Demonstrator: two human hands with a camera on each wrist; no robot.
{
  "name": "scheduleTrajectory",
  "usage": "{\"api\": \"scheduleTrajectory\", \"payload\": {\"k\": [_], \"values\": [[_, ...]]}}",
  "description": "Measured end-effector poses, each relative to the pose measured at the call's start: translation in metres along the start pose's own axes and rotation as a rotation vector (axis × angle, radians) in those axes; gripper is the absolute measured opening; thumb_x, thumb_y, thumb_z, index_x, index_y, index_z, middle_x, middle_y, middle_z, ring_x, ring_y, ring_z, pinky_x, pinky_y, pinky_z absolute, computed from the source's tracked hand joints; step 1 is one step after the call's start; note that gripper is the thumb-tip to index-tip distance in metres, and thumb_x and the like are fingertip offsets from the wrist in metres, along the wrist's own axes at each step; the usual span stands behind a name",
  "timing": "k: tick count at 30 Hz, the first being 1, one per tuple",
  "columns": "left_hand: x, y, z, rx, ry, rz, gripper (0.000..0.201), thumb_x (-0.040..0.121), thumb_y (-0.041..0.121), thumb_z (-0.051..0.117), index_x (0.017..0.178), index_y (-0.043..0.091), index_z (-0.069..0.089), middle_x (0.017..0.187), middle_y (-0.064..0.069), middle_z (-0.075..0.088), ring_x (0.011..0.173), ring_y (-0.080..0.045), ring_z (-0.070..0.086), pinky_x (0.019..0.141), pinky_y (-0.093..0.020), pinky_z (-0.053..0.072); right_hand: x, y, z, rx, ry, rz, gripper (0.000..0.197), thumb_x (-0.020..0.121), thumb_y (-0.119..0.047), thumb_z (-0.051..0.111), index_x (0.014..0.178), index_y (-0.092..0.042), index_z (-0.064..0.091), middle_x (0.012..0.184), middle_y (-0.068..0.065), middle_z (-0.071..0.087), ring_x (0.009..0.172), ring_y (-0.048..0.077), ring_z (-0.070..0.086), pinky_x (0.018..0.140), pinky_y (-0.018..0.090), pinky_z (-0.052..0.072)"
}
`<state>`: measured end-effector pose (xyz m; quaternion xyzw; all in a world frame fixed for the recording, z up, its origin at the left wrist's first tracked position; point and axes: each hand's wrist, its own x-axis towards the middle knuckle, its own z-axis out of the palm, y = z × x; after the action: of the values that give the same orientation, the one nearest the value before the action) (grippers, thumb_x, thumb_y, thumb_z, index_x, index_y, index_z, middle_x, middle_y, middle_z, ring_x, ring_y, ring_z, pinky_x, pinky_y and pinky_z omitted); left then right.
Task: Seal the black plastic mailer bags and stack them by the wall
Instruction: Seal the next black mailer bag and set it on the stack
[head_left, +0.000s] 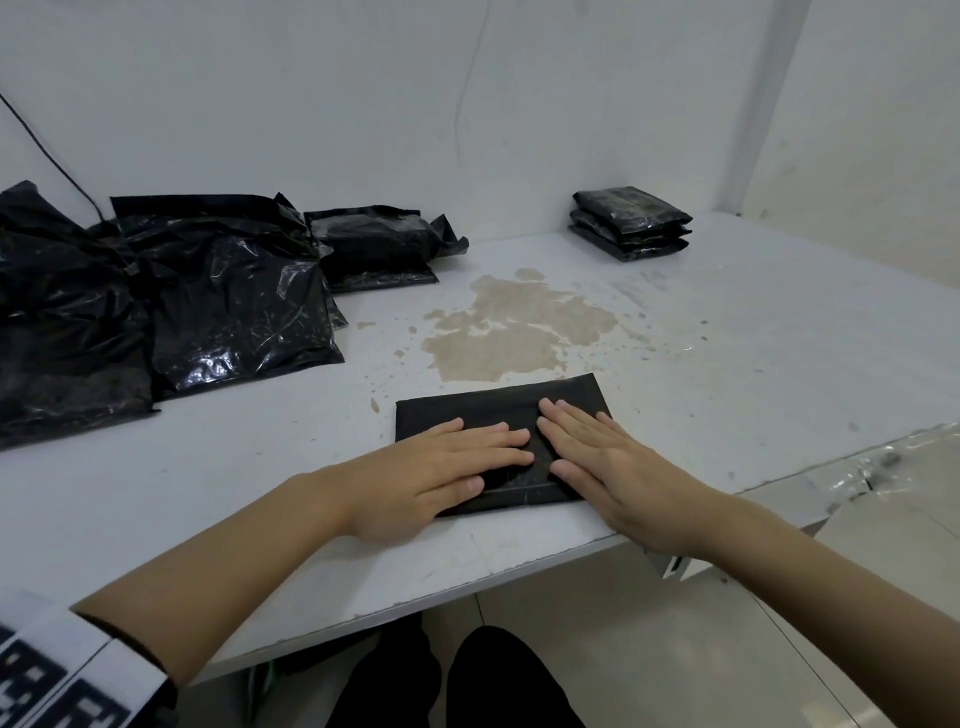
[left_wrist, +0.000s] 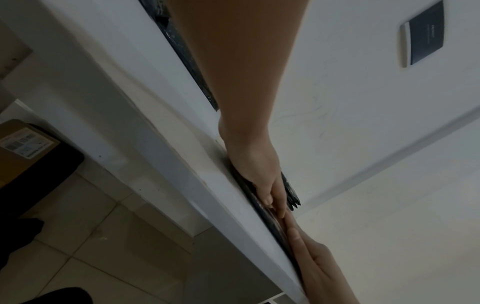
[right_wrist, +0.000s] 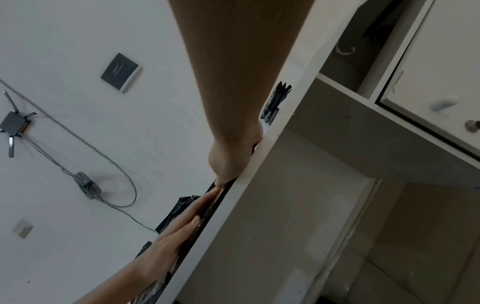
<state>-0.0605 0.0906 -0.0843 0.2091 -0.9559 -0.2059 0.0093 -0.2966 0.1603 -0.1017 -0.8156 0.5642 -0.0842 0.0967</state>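
Palms down, my left hand and right hand press flat, fingers straight, on the flat black rectangular plastic mailer bag near the white table's front edge, long axis left-right; three sealed black bags stacked by the wall; unsealed crumpled black bags lie far left.

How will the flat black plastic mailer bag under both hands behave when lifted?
The flat black plastic mailer bag lies thin with crisp edges, so probably light and fairly firm. Its plastic film may be slippery; the left hand and right hand press it flat.
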Motion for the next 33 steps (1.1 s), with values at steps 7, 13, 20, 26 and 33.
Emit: {"api": "scheduleTrajectory", "payload": {"k": [7,13,20,26,33], "values": [[0.003,0.011,-0.006,0.291,-0.014,0.011,0.055,0.093,0.047,0.008,0.148,0.044,0.014,0.156,0.023,0.005,0.141,0.002,0.008,0.107,-0.004,-0.009,-0.015,-0.002,0.011,0.099,0.724,-0.063,0.049,0.101,-0.033,0.033,0.123,0.002,0.059,0.132,0.011,0.055,0.127,0.017,0.048,0.109,0.026,0.032],[0.005,0.015,-0.006,0.209,-0.023,-0.021,0.048,0.104,0.023,0.027,0.14,0.053,0.014,0.15,0.034,0.003,0.134,0.019,-0.004,0.107,-0.005,-0.01,-0.08,-0.031,0.042,0.791,1.119,0.19,0.022,0.075,-0.01,0.051,0.054,-0.002,0.056,0.052,-0.003,0.046,0.049,0.008,0.038,0.048,0.018,0.027],[0.004,0.016,-0.003,0.204,-0.02,-0.02,0.048,0.104,0.025,0.026,0.136,0.057,0.01,0.145,0.04,-0.001,0.126,0.029,-0.012,0.104,-0.001,-0.011,-0.09,0.021,0.028,2.275,1.118,0.796,0.038,0.089,-0.015,0.056,0.121,0.002,0.045,0.117,0.015,0.056,0.111,0.028,0.056,0.097,0.037,0.045],[0.004,0.019,-0.003,0.193,-0.01,-0.034,0.048,0.104,0.025,0.027,0.135,0.059,0.012,0.144,0.041,0.0,0.13,0.025,-0.01,0.105,-0.001,-0.01,-0.083,0.034,0.003,2.182,1.291,0.792,0.035,0.09,-0.029,0.064,0.114,-0.004,0.055,0.115,0.007,0.061,0.112,0.021,0.058,0.104,0.037,0.044],[0.004,0.021,-0.003,0.204,-0.018,-0.04,0.048,0.104,0.026,0.027,0.135,0.059,0.011,0.143,0.043,-0.001,0.125,0.029,-0.013,0.103,0.0,-0.009,-0.083,0.038,0.003,2.03,1.444,1.015,0.032,0.088,-0.012,0.068,0.115,0.0,0.057,0.101,0.007,0.061,0.095,0.023,0.063,0.086,0.046,0.055]]}}
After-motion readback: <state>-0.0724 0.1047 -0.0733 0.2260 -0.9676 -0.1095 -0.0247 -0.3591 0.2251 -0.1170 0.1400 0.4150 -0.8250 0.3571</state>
